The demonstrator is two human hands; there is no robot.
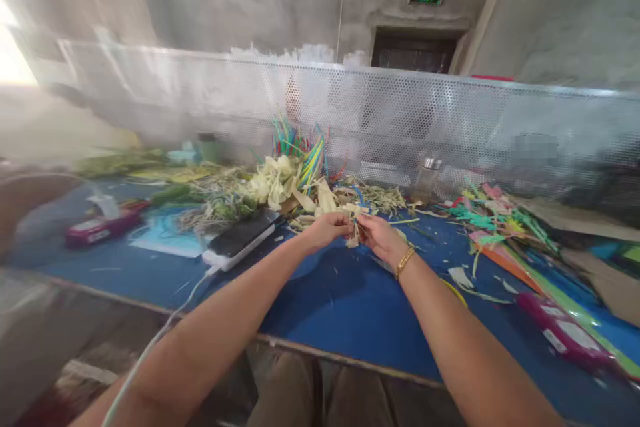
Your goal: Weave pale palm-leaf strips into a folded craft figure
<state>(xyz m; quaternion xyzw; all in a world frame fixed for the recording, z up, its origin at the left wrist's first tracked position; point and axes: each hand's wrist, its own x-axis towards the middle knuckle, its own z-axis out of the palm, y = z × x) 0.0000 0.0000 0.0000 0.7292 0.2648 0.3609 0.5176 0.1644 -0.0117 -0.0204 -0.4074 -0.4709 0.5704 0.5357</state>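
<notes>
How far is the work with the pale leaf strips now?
Done, it seems: trimmings litter the blue table, so some cutting happened. In hand: left hand and right hand pinch a small pale strip piece between them. Left: a pile of pale strips and a bunch of coloured strips lie behind.

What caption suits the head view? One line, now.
Left hand and right hand pinch a pale strip over a cluttered blue table.

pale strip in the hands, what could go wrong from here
The pale strip, pinched between left hand and right hand, looks thin and may tear or slip if pulled hard. The white cable from the power strip runs off the edge of the table beside the left forearm, so an arm move could snag it.
</notes>
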